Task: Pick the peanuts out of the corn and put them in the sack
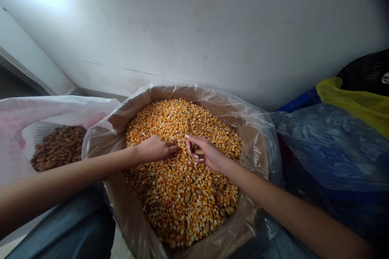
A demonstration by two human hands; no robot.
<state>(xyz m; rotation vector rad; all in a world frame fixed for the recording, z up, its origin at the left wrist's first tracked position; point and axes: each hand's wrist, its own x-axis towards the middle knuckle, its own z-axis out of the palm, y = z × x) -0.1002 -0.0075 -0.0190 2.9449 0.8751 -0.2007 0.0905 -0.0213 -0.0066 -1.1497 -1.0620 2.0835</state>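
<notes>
Loose corn kernels (179, 194) fill a large sack (257, 141) lined with clear plastic. My left hand (154, 148) reaches over the middle of the corn, its fingers closed and pointing down at the kernels; what they grip, if anything, is hidden. Close beside it on the right, my right hand (208, 151) is cupped with curled fingers around unshelled peanuts (199, 152). A few more peanuts lie among the kernels, such as one peanut (188, 197) below my hands and another peanut (229, 210) near the sack's lower right side.
At the left stands a white and pink bag (15, 129) with a heap of unshelled peanuts (62, 145) inside. A pale wall (194, 28) rises behind the sack. To the right are clear plastic sheeting (334, 145), yellow mesh cloth (352, 99) and a black fan (367, 71).
</notes>
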